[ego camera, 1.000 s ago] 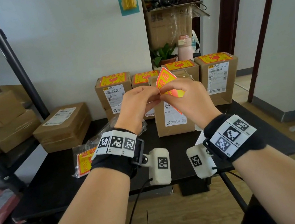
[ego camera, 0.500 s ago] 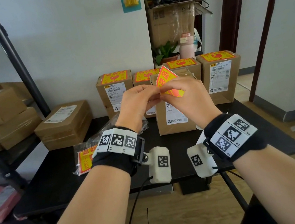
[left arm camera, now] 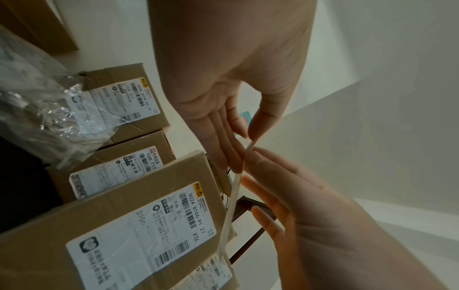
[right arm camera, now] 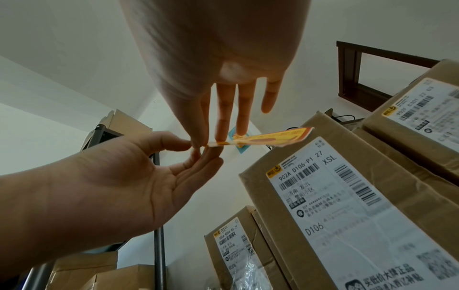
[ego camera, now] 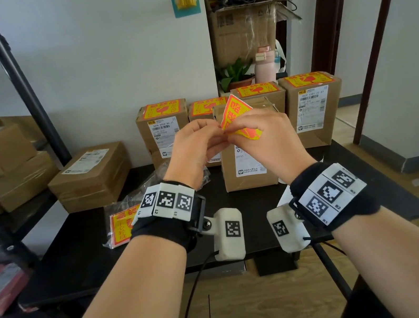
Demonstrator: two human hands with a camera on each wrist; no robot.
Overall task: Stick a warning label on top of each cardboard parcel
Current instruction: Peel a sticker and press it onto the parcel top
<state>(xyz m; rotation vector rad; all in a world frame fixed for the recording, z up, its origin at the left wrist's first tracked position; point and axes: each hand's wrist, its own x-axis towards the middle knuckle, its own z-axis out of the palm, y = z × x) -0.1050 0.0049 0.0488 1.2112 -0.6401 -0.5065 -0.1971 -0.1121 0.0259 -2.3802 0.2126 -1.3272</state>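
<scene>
Little changed since a second ago: hands stay raised together, warning label [ego camera: 236, 119] tilted slightly more. Left hand [ego camera: 195, 147] pinches label's corner; right hand [ego camera: 263, 138] pinches same label beside it. Just beyond, unlabelled front parcel [ego camera: 249, 169] on black table [ego camera: 79, 250]. Behind it, four labelled parcels [ego camera: 164, 133] against wall.

Bare table front [ego camera: 86, 260] lies open (label pack [ego camera: 121, 226] left); upright parcels [ego camera: 247, 158] wall off the back.
</scene>
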